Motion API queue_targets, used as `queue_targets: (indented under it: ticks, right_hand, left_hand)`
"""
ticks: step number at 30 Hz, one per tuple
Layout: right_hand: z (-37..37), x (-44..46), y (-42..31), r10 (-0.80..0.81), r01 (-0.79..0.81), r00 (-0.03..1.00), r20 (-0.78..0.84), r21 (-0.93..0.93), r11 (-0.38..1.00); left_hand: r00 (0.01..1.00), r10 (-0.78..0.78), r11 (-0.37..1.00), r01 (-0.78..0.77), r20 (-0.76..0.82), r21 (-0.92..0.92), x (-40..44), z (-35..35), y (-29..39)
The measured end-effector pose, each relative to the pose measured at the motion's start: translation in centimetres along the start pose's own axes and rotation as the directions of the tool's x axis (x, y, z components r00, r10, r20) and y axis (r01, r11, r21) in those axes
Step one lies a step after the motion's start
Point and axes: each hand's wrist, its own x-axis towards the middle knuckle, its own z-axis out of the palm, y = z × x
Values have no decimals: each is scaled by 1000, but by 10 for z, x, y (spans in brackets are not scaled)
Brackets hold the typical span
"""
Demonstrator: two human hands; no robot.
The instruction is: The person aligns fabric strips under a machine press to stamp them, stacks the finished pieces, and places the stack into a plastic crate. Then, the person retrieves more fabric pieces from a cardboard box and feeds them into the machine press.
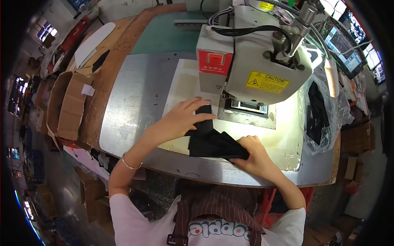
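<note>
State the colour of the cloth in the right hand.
The cloth is black, best seen from the head.

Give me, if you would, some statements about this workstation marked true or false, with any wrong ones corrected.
1. The left hand and right hand both touch the cloth. True.
2. The cloth is white. False: it is black.
3. The caution label on the machine is yellow. True.
4. A clear bag holds black material. True.
5. The bag lies left of the machine. False: it lies to the right.
</note>
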Motion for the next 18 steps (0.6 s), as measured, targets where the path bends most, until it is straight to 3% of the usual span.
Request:
queue_targets:
  ticks: [4, 5, 8, 9, 12, 15, 18]
  right_hand:
    - [-5, 1, -20, 1, -6, 994, 109, 46, 999]
    - [3, 4, -23, 3, -6, 999, 48, 75, 997]
    - [33, 17, -10, -72, 48, 994, -82, -270, 962]
    - [36, 18, -13, -15, -4, 998, -60, -300, 954]
    - [40, 24, -17, 133, -138, 990, -36, -165, 977]
    - [39, 20, -21, 216, -228, 970, -113, -112, 967]
    - [32, 7, -4, 165, -186, 980, -116, -212, 959]
  left_hand:
    - [993, 74, 993, -82, 96, 80, 20, 5, -9]
    - [988, 60, 995, -70, 141, 68, 22, 3, -12]
    - [972, -14, 997, -4, 234, 73, 28, 4, -13]
    - [965, -48, 996, 28, 257, 81, 28, 4, -13]
    - [989, 107, 980, -123, 103, 157, 30, 4, -17]
    - [960, 132, 976, -170, 249, 139, 37, -1, -16]
    - [951, 10, 995, -40, 309, 91, 39, 2, -17]
